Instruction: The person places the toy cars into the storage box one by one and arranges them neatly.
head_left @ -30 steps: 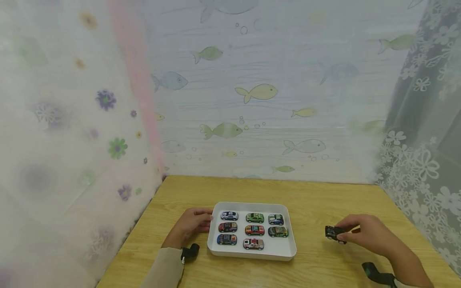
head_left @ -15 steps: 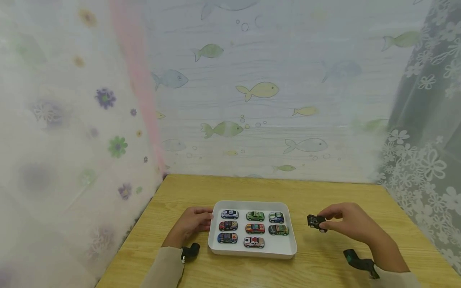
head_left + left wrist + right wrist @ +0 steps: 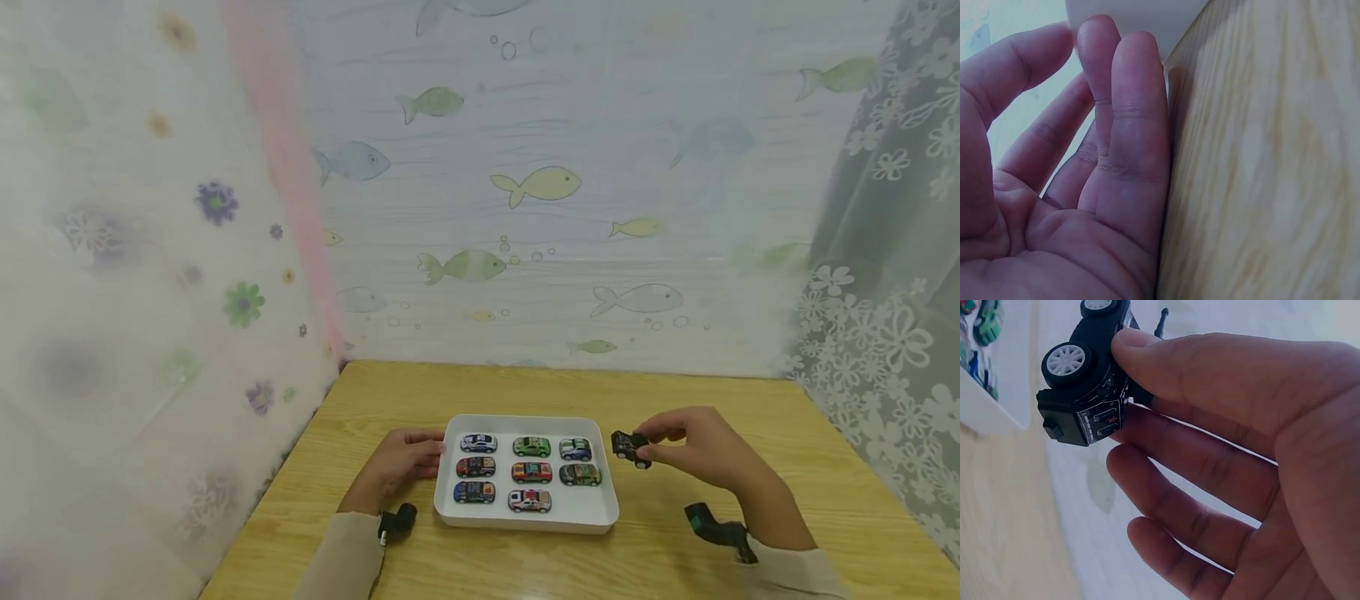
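My right hand [image 3: 701,450] pinches a black toy car [image 3: 628,448] between thumb and fingers, just off the right side of the white tray [image 3: 525,521]. In the right wrist view the toy car [image 3: 1085,394] shows white-spoked wheels and a small red star, and is tilted in the grip. Several small toy cars lie in the tray in three columns, among them a green car [image 3: 531,447], a red-and-yellow car [image 3: 531,472] and a white car [image 3: 529,500]. My left hand [image 3: 405,465] rests at the tray's left side, its fairly straight fingers [image 3: 1138,112] touching the outer wall.
The tray stands on a wood-grain table [image 3: 525,392]. A fish-patterned curtain [image 3: 555,250] hangs behind the table, with a flowered sheet [image 3: 150,333] at the left. A dark wrist camera [image 3: 397,522] sits on the left wrist, another [image 3: 712,527] on the right.
My right hand has carried the black toy car leftward and toward the back of the table, up close to the tray. The left hand and the cars in the tray have stayed in place.
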A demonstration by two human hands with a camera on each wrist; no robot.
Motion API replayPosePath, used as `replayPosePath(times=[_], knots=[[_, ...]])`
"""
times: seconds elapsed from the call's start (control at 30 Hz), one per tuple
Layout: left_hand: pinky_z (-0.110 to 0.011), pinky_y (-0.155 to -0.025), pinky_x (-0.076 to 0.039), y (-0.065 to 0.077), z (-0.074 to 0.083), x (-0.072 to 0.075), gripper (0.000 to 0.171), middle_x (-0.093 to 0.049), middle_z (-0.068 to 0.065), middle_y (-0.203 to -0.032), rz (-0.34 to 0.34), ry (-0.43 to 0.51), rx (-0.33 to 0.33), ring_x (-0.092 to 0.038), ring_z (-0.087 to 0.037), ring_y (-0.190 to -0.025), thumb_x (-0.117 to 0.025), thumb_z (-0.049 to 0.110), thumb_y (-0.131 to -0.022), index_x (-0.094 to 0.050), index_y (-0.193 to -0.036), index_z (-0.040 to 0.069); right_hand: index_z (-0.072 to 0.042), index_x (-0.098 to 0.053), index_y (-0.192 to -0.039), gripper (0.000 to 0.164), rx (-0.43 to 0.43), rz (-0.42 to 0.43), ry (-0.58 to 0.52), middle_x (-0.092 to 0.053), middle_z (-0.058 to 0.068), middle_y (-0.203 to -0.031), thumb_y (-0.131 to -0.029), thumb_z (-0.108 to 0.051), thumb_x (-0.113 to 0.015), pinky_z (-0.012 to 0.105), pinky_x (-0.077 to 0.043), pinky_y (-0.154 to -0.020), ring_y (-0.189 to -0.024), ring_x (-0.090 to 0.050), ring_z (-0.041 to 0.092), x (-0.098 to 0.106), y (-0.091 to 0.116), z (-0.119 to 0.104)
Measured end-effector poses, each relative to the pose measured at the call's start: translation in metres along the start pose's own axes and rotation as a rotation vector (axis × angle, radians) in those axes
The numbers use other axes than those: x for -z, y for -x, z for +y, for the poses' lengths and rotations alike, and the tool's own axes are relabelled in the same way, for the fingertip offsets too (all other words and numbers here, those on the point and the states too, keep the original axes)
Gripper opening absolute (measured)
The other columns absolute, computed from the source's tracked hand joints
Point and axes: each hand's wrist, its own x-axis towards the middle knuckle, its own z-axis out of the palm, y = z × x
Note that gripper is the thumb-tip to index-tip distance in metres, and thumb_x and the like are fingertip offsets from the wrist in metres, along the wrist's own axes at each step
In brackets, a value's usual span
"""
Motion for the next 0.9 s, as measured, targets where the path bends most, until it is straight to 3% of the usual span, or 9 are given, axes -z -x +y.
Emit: replayPosePath(times=[0.2,0.37,0.9], knots=[[-0.035,-0.08,-0.064,-0.001,-0.001,0.0,0.044,-0.076,-0.012,-0.112,-0.029,-0.009,-0.013,-0.074,-0.018,-0.086,-0.076,0.019,-0.095,-0.068,-0.133,0.0,-0.027,-0.079,-0.11,0.021,0.04,0.003,-0.019,-0.077,-0.012,-0.104,-0.092,-0.039,-0.079,0.03,-0.058,-0.079,-0.09,-0.068,0.003,-0.01,-0.004,-0.005],[-0.034,-0.08,-0.064,0.0,-0.001,0.001,0.046,-0.076,-0.013,-0.114,-0.043,-0.009,-0.015,-0.074,-0.018,-0.088,-0.074,0.021,-0.097,-0.066,-0.136,0.0,-0.028,-0.079,-0.11,0.022,0.054,0.004,-0.014,-0.076,-0.013,-0.104,-0.092,-0.04,-0.079,0.031,-0.057,-0.076,-0.09,-0.067,0.003,-0.021,-0.009,-0.006],[-0.035,-0.08,-0.064,0.001,0.001,0.002,0.048,-0.075,-0.014,-0.118,-0.06,-0.004,-0.032,-0.073,-0.017,-0.09,-0.073,0.022,-0.098,-0.063,-0.139,-0.001,-0.026,-0.082,-0.101,0.017,0.091,-0.142,-0.064,-0.076,-0.014,-0.097,-0.086,-0.033,-0.085,0.023,-0.051,-0.069,-0.081,-0.06,0.001,-0.061,-0.026,-0.016]])
